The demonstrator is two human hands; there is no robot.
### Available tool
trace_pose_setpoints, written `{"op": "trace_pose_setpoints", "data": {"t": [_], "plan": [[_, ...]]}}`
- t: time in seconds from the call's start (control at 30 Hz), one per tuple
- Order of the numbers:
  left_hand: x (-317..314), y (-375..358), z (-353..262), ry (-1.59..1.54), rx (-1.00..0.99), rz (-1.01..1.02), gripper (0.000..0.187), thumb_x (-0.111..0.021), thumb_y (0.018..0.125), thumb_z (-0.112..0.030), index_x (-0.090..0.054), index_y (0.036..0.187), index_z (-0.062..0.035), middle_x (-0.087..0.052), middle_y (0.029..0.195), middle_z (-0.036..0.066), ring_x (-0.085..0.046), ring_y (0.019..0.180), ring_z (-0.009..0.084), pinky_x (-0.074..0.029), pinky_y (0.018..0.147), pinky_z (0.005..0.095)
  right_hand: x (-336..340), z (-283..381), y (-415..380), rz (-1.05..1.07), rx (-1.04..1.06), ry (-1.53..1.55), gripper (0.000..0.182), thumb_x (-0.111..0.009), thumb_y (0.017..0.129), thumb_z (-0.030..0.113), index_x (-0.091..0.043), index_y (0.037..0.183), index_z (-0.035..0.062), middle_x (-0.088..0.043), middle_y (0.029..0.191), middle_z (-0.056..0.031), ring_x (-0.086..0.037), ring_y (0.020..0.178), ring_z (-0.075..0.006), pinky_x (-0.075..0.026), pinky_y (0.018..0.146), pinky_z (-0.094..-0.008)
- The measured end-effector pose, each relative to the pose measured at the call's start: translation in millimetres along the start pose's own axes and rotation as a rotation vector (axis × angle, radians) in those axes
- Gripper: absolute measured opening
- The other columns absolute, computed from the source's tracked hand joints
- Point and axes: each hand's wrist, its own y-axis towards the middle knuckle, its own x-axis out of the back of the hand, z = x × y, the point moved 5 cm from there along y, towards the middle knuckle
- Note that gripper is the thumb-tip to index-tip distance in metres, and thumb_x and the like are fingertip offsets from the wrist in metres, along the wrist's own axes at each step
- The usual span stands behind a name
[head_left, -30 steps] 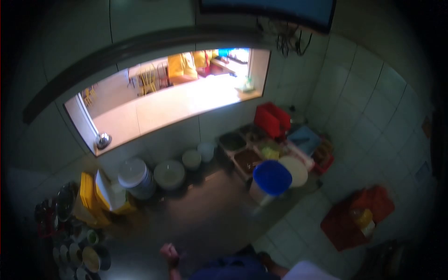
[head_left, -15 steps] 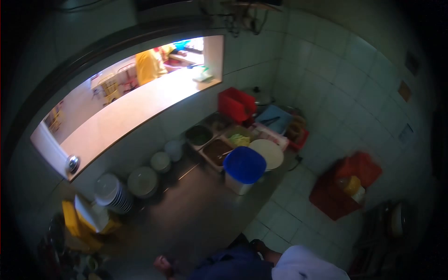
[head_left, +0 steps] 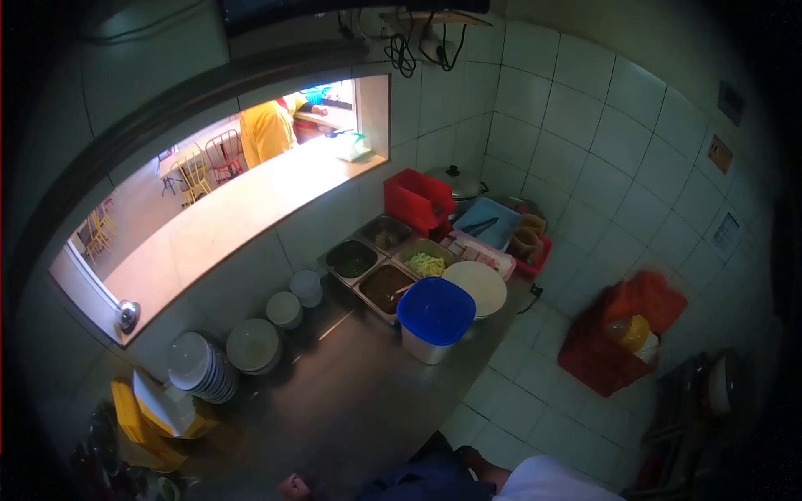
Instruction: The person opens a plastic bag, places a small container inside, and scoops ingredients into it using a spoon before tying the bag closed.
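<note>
My left hand (head_left: pixel 294 487) shows only in part at the bottom edge, over the near side of the metal counter (head_left: pixel 334 409). Its fingers are too dim and cut off to read. My right forearm (head_left: pixel 489 473) comes out of a white sleeve at the bottom, beside dark blue clothing; the hand itself is hidden in shadow. Farther along the counter stands a white tub with a blue lid (head_left: pixel 436 311). Behind it sit metal food pans, one with brown sauce (head_left: pixel 383 288), one with chopped pale green food (head_left: pixel 426 265) and one with dark green contents (head_left: pixel 352 260).
Stacked plates (head_left: pixel 200 367) and bowls (head_left: pixel 253 345) line the wall, with a yellow holder (head_left: pixel 150 426) at left. A red bin (head_left: pixel 418 200) and a lidded pot (head_left: pixel 455 181) stand behind. A red crate (head_left: pixel 597 351) is at right. Someone in yellow (head_left: pixel 267 134) is beyond the hatch.
The view has shifted slightly and sharpened. My left hand has dropped lower, so less of it shows. My right forearm sits lower in the picture too. The counter items keep their places.
</note>
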Motion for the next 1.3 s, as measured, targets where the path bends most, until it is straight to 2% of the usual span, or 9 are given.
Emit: {"op": "trace_pose_setpoints", "data": {"t": [0.07, 0.3, 0.43, 0.57, 0.7, 0.73, 0.83, 1.17, 1.3], "plan": [[-1, -13, 0, 0.101, -0.284, -0.382, 0.02, -0.049, 0.08, -0.006, -0.045, 0.063, 0.0027, -0.034, 0.055, 0.01, -0.034, 0.053, 0.0159, -0.026, 0.05, 0.0383, 0, -2, -5, 0.008, -0.021, -0.006, 0.038, -0.065, 0.085, 0.037, -0.071, 0.114, 0.0135, -0.069, 0.116, -0.0166, -0.066, 0.106, -0.0369, -0.052, 0.094, -0.0471], [14, -6, 18, 0.023, 0.275, 0.159, 0.018, -0.053, 0.082, -0.004, -0.068, 0.09, 0.0018, -0.06, 0.094, 0.015, -0.057, 0.084, 0.0265, -0.046, 0.075, 0.0386, -8, -13, -11, -0.009, 0.008, -0.001, 0.034, -0.066, 0.085, 0.044, -0.077, 0.102, 0.016, -0.071, 0.111, -0.0182, -0.069, 0.102, -0.0366, -0.055, 0.09, -0.0468], [-1, 15, -16, -0.038, -0.105, -0.051, 0.01, -0.048, 0.082, -0.004, -0.054, 0.075, -0.0002, -0.046, 0.065, 0.006, -0.044, 0.058, 0.0142, -0.034, 0.052, 0.0306, 25, -21, -13, -0.179, -0.046, 0.118, 0.032, -0.063, 0.094, 0.033, -0.071, 0.115, 0.0104, -0.073, 0.105, -0.0168, -0.072, 0.089, -0.0342, -0.057, 0.087, -0.0444], [-8, 46, -55, -0.467, 0.087, -0.074, 0.017, -0.041, 0.085, -0.005, -0.046, 0.069, -0.0057, -0.04, 0.063, -0.002, -0.034, 0.054, 0.0091, -0.025, 0.048, 0.0293, 75, -46, 8, -0.138, -0.16, 1.396, 0.033, -0.051, 0.098, 0.015, -0.059, 0.126, 0.0004, -0.071, 0.094, -0.0171, -0.07, 0.079, -0.0269, -0.057, 0.068, -0.0392], [-47, 47, -40, -0.683, 0.27, -0.612, 0.012, -0.042, 0.088, -0.004, -0.052, 0.081, -0.0055, -0.044, 0.066, 0.0, -0.033, 0.054, 0.0083, -0.03, 0.049, 0.0279, 207, -38, 34, -0.68, -0.124, 1.366, 0.02, -0.053, 0.093, 0.006, -0.066, 0.109, 0.0023, -0.069, 0.086, -0.0118, -0.064, 0.064, -0.0195, -0.053, 0.056, -0.0333], [-45, 66, -135, -0.462, 0.095, -0.079, 0.028, -0.053, 0.088, -0.015, -0.053, 0.066, 0.0022, -0.059, 0.064, 0.015, -0.053, 0.053, 0.0249, -0.039, 0.053, 0.0444, 247, -38, 51, -0.715, -0.147, 1.4, 0.017, -0.053, 0.096, 0.01, -0.065, 0.106, 0.0039, -0.067, 0.084, -0.0105, -0.063, 0.063, -0.0187, -0.051, 0.055, -0.0319], [-102, 82, -196, -0.65, -0.111, -0.459, 0.01, -0.05, 0.08, -0.002, -0.059, 0.079, 0.0022, -0.046, 0.058, 0.008, -0.043, 0.053, 0.0128, -0.034, 0.048, 0.0276, 378, 13, 71, -0.833, -0.012, 1.127, 0.023, -0.052, 0.102, 0.025, -0.064, 0.107, 0.0063, -0.064, 0.084, -0.0064, -0.062, 0.07, -0.0151, -0.05, 0.059, -0.0308], [-276, 81, -466, -0.275, -0.659, 0.285, 0.048, -0.048, 0.098, -0.025, -0.046, 0.053, -0.0084, -0.04, 0.05, 0.003, -0.044, 0.043, 0.0196, -0.042, 0.054, 0.035, 542, 74, 207, -0.577, 0.265, 0.779, 0.042, -0.052, 0.105, 0.036, -0.058, 0.123, -0.0024, -0.062, 0.115, -0.0105, -0.058, 0.104, -0.0224, -0.043, 0.097, -0.0357], [-312, 78, -531, -0.204, -0.765, 0.3, 0.012, -0.055, 0.068, -0.002, -0.049, 0.058, -0.0056, -0.046, 0.058, 0.005, -0.05, 0.05, 0.0198, -0.04, 0.053, 0.0334, 556, 66, 229, -0.332, 0.148, 0.63, 0.043, -0.055, 0.103, 0.035, -0.059, 0.117, -0.005, -0.062, 0.113, -0.015, -0.057, 0.101, -0.023, -0.045, 0.092, -0.0403]]}}
